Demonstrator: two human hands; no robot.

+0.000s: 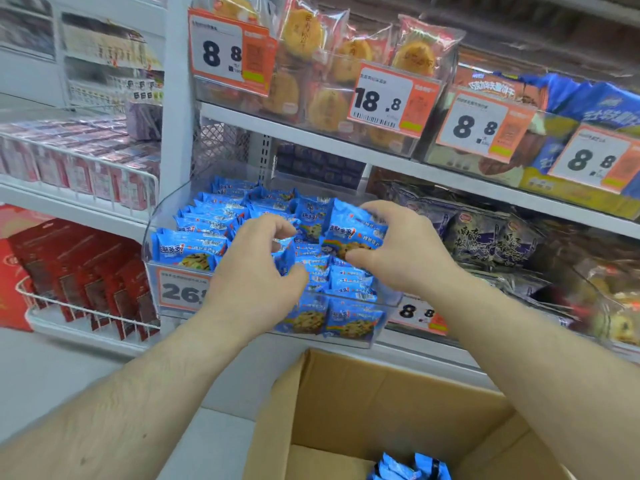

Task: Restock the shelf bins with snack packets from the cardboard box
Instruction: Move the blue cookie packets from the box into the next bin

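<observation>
Brown cardboard box (391, 407) sat open nearest the camera, below both forearms, with a few blue snack packets (410, 469) visible at its bottom edge. Above it, both bare hands reached into the clear plastic shelf bin (152, 220), which was largely filled with blue foil cookie packets (204, 233) standing in rows.

Left hand (256, 271): fingers curled, thumb and fingertips pinching a small blue packet (285, 259) near the bin's middle. Right hand (398, 251): fingers over the top edge and thumb under the lower edge of an upright blue cookie packet (353, 232), held just right of the left hand, above the packets lying flat in the bin.

White-and-orange price tag (180, 289) reading 26 was fixed to the bin front, partly hidden by the left wrist. Dark purple snack bags (485, 237) filled the bin right of the right hand. Yellow round cakes in clear wrappers (311, 36) sat on the shelf above both hands. Red boxes (86, 271) stood in a white wire rack left of the left hand.
</observation>
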